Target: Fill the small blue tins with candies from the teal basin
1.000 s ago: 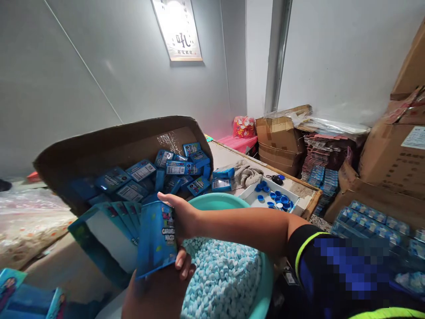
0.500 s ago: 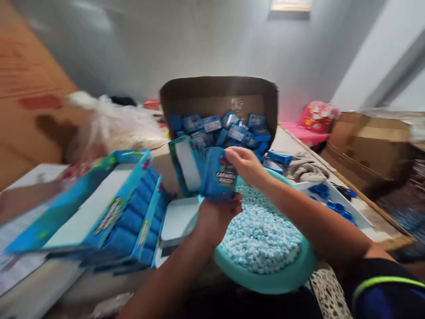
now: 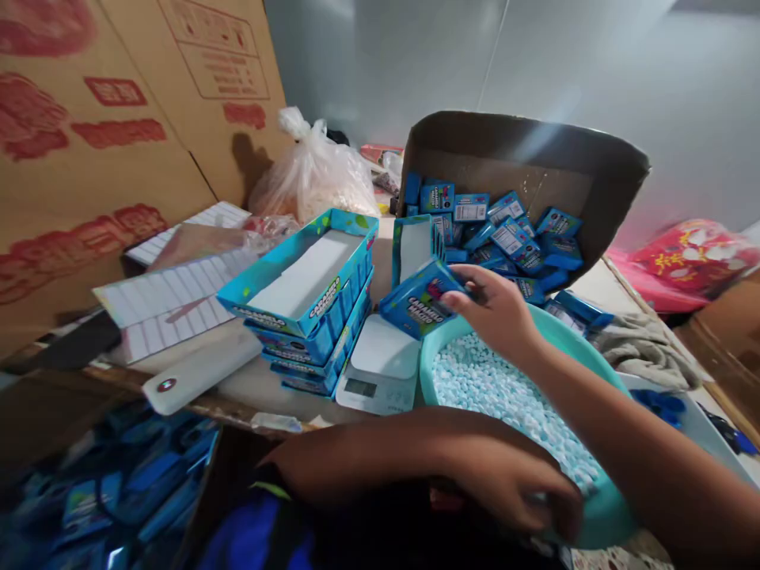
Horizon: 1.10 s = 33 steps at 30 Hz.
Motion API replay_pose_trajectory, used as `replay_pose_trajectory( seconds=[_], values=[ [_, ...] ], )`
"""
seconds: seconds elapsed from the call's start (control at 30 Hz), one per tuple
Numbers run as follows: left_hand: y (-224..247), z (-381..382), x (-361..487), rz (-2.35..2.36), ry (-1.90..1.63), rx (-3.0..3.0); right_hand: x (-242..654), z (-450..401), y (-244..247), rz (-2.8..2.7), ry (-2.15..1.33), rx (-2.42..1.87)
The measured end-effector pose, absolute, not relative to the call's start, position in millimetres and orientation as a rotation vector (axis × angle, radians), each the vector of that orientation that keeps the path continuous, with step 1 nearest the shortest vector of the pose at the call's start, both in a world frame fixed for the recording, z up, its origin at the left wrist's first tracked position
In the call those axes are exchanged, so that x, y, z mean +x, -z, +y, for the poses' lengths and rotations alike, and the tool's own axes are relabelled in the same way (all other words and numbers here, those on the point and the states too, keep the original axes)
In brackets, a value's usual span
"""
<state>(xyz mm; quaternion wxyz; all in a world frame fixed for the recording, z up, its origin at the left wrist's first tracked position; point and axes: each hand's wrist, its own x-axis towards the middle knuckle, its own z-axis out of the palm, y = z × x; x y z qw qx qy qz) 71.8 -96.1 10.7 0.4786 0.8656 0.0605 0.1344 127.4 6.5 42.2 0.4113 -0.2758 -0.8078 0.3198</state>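
Observation:
In my right hand is a flat blue carton printed "CARAMELO MACIZO", gripped by its right edge. The carton is tilted above a white kitchen scale. A turquoise basin of small pale-blue and white candies sits under my right forearm. My left hand is low at the basin's near side, its fingers curled and somewhat blurred; what they hold, if anything, is hidden. Behind the carton stands a narrow blue display box. Left of the scale is a stack of blue display trays.
A big brown box holds many small blue boxes. Farther left are a tied plastic bag, white striped sheets and a white flat-handled tool. Blue packaging fills a lower carton. A grey cloth lies right.
My left hand has left the carton and moved down right to the basin's near side. My right hand keeps the carton, now more tilted. The view has swung left.

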Motion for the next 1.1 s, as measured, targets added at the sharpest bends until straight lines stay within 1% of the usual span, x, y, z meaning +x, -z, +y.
replay_pose_trajectory(
  seconds=[0.17, 0.27, 0.37, 0.57, 0.7, 0.83, 1.0, 1.1],
  values=[
    [-1.0, -95.7, 74.7, 0.528, -0.345, 2.275, 99.3, -8.7, -12.9, -2.324, -0.667, -0.478],
    [1.9, -96.1, 75.7, 0.565, -0.249, 2.275, 93.8, -12.2, 4.0, -2.499, -0.645, -0.431],
    [4.6, -94.4, 76.8, 0.527, -0.222, 2.23, 94.1, -13.2, 11.2, -2.559, -0.586, -0.441],
    [10.8, -97.2, 78.7, 0.639, -0.255, 2.277, 100.1, -10.3, 7.2, -2.629, -0.475, -0.492],
    [2.6, -101.2, 76.7, 0.718, -0.165, 2.338, 104.3, -10.6, 5.3, -2.626, -0.475, -0.476],
    [-12.9, -101.3, 74.0, 0.758, -0.04, 2.367, 117.1, -4.0, -1.7, -2.578, -0.399, -0.505],
    [-20.3, -100.3, 74.0, 0.757, 0.038, 2.347, 137.1, 16.9, -16.5, -2.602, -0.516, -0.714],
    [-20.1, -100.6, 74.5, 0.751, 0.068, 2.346, 141.0, 21.7, -23.3, -2.636, -0.551, -0.751]
  ],
)
